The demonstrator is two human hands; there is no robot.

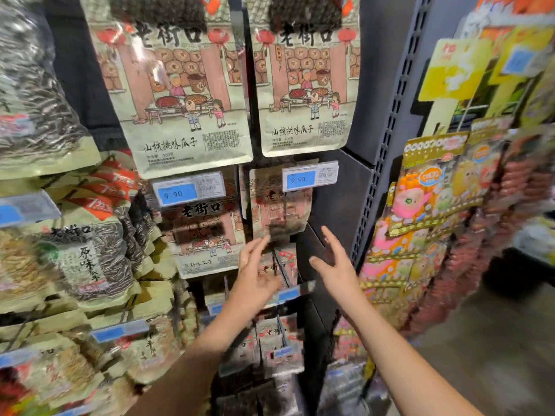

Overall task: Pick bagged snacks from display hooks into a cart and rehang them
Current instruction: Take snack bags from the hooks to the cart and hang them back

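Observation:
A small beige bag of seeds (280,205) hangs on a hook under a blue 9.90 price tag (310,176), set back in the dark rack. My left hand (255,271) is raised below it, fingers straight, fingertips near the bag's blurred lower edge; whether they touch it is unclear. To the right of that bag my right hand (333,264) is held up with fingers spread and holds nothing. A similar bag (207,232) hangs to the left under its own price tag (187,190). Two large seed bags (177,94) (306,85) hang above. No cart is in view.
More small bags (279,343) hang on lower hooks beneath my hands. Stacked sunflower seed bags (81,265) fill the shelves on the left. A grey perforated upright (387,136) bounds the rack on the right, with colourful candy packs (426,199) hanging beyond it.

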